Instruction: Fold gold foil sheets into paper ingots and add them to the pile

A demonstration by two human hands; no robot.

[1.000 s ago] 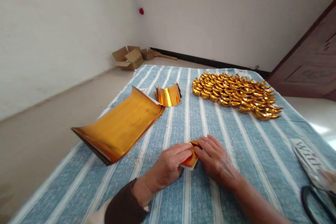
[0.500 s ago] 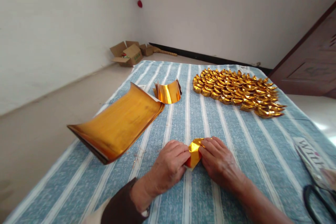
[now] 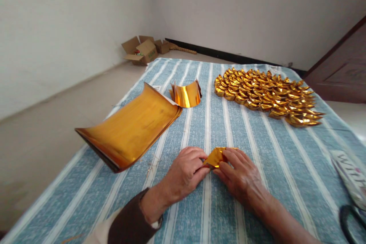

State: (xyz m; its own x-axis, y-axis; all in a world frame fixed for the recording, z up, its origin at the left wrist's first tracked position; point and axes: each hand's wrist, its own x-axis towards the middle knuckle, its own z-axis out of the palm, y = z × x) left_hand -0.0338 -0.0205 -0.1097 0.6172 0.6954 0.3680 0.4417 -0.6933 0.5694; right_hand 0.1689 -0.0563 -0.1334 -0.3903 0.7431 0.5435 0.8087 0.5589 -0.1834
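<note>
A small folded piece of gold foil paper point(image 3: 216, 158) lies on the striped cloth between my hands. Its left corner is pinched by my left hand point(image 3: 187, 170), thumb and fingers together. Over its right part the fingers of my right hand point(image 3: 238, 171) are bent and press down, hiding that end. Ahead on the left lies a stack of large gold foil sheets point(image 3: 130, 127) with curled edges. Behind its far corner stands a smaller curved stack of gold foil sheets point(image 3: 187, 95). Several folded gold foil ingots point(image 3: 265, 93) sit in close rows at the far right.
A blue and white striped cloth point(image 3: 197, 133) covers the table. Black scissor handles point(image 3: 347, 217) and a packet with printed letters point(image 3: 349, 177) lie at the right edge. Open cardboard boxes point(image 3: 141, 51) stand on the floor beyond.
The gold foil piece has been folded over into a flatter, slanted shape, its lower flap no longer hanging toward me. My hands stay on it. The whole view has shifted slightly.
</note>
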